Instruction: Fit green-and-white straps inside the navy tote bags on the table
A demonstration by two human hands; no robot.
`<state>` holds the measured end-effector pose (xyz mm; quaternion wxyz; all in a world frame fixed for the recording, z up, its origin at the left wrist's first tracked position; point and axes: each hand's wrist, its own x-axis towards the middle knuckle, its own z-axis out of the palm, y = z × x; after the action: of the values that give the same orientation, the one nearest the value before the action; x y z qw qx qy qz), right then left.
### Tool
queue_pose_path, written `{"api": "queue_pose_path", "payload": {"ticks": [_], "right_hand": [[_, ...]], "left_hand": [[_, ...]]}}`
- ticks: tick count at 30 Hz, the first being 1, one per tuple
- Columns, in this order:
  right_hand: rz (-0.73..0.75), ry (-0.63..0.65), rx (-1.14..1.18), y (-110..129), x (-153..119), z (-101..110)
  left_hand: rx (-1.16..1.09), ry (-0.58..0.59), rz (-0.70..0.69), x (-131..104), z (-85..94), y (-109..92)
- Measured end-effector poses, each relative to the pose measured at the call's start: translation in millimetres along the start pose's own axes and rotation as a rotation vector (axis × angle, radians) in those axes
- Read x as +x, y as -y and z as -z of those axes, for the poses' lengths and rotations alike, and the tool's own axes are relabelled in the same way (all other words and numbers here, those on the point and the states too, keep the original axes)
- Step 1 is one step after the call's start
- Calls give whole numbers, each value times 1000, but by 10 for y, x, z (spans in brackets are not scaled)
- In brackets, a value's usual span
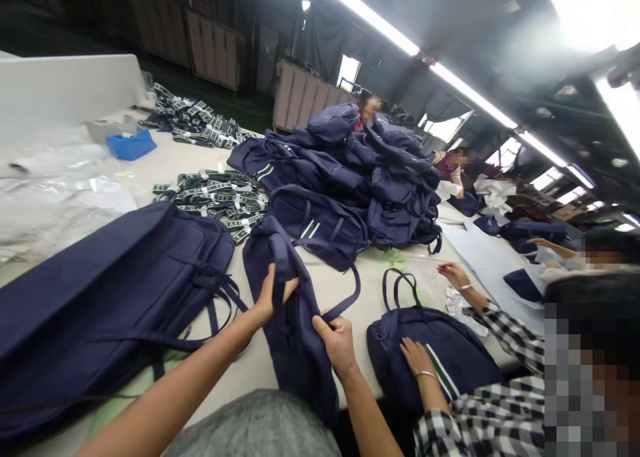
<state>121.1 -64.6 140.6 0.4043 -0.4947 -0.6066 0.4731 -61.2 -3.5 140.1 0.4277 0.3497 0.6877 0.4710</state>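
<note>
A navy bag [300, 357] stands on edge at the table's near side, between my two hands. My left hand [274, 293] has its fingers around a strap and the upper part of this bag. My right hand [336, 340] is closed on the bag's right edge, where a looped handle [353, 293] arches out. Left of it, a large navy bag [100, 290] lies flat with its straps trailing toward my left forearm. Just beyond the held bag lies a navy bag with a green and white stripe [320, 223].
A tall pile of navy bags [350, 157] rises mid-table. Printed straps [210, 193], a blue box [131, 145] and clear plastic [60, 183] lie to the left. At right, a person in checked sleeves [515, 337] touches a striped navy bag [425, 343]. Other people work farther back.
</note>
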Motion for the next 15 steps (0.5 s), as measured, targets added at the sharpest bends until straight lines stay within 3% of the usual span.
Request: {"api": "queue_pose_path", "payload": {"ticks": [2,7,9,12,13,15], "right_hand": [[-24,-77,-80,-57,77,2],[-40,-82,-368,4,262,140],[93,-248,-517,162,231,187],[455,-531,-616,492,101,157],[574,-516,-615,600,69,113],[744,-276,-646,760,64,-12]], "left_hand": [[69,-69,-37,17,-23,51],[70,-166,-37,-15,16,152],[75,-193,-26,-52,39,162],[109,-186,-3,-99,39,157],[121,-186,-1,-111,30,153],[124,-181,-18,-134,8,148]]}}
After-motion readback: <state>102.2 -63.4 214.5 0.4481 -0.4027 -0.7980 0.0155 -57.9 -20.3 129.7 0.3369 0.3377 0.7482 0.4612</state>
